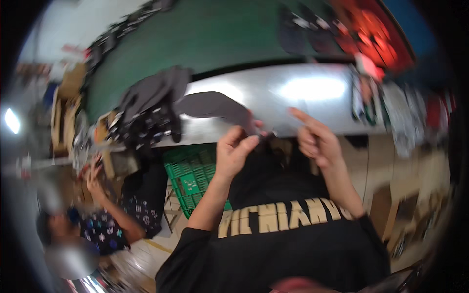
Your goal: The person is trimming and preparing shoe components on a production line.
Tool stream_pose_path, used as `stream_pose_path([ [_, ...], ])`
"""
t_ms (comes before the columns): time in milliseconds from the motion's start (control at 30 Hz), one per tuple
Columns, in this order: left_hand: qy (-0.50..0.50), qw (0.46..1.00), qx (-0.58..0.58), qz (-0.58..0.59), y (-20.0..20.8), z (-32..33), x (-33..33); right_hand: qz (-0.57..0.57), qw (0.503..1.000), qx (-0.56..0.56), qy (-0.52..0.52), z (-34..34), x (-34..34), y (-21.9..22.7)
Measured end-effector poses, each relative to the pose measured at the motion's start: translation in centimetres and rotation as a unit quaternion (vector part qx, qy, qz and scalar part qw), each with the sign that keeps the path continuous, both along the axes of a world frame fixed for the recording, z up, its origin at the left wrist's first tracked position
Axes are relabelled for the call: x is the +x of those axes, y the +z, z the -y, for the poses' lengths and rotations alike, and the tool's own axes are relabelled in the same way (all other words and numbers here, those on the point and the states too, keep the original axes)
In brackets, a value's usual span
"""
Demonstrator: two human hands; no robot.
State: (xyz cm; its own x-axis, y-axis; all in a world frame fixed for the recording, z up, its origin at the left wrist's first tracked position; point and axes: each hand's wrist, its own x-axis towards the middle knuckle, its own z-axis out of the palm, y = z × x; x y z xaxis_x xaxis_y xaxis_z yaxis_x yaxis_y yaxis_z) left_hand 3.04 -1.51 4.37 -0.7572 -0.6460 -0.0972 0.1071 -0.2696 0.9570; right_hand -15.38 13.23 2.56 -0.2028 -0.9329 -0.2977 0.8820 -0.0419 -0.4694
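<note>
My left hand (234, 152) is closed at the near edge of the metal worktop, thumb and fingers pinching the end of a dark grey, flat, sole-shaped piece (212, 104). The rest of that piece reaches left over the worktop, towards a pile of similar dark grey pieces (156, 93) with small black and white parts hanging at its front. To the right, my right hand (320, 141) is held apart, its index finger stretched out and the others partly curled, with nothing visible in it. Something small and dark beside my left fingertips is too blurred to name.
The silvery worktop (264, 88) borders a green surface (234, 34). Dark sole-shaped pieces (293, 31) and orange ones (375, 41) lie far right. Clear plastic bags (400, 117) hang at the right end. Below stands a green crate (191, 178); a co-worker (105, 219) sits at the left.
</note>
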Motion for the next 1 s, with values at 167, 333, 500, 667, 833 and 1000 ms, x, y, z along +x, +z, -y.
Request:
stream_pose_path([
  [167, 0.123, 0.980, -0.150, 0.035, 4.7, 6.1, 4.8, -0.111, 0.993, 0.014, -0.029, -2.0, -1.7, 0.1],
  [333, 0.309, 0.941, -0.125, -0.051, 10.8, 14.2, 11.6, -0.177, 0.982, 0.050, -0.047, -0.8, -2.6, 0.3],
  [500, 0.446, 0.882, -0.116, 0.096, 13.7, 25.3, 23.1, -0.208, 0.971, 0.084, -0.084, -0.4, -3.9, 0.5],
  [667, 0.626, 0.713, -0.279, 0.148, 10.8, 28.0, 30.9, -0.227, 0.965, 0.091, -0.091, -1.5, -5.5, 0.2],
  [833, 0.440, 0.807, -0.383, 0.092, 9.6, 19.3, 8.5, -0.469, 0.856, 0.172, -0.135, -1.8, -7.9, -1.5],
  [1000, 0.098, 0.919, -0.364, 0.118, 5.3, 12.8, -10.9, -0.724, 0.624, 0.203, -0.214, -0.5, -9.1, -0.7],
])
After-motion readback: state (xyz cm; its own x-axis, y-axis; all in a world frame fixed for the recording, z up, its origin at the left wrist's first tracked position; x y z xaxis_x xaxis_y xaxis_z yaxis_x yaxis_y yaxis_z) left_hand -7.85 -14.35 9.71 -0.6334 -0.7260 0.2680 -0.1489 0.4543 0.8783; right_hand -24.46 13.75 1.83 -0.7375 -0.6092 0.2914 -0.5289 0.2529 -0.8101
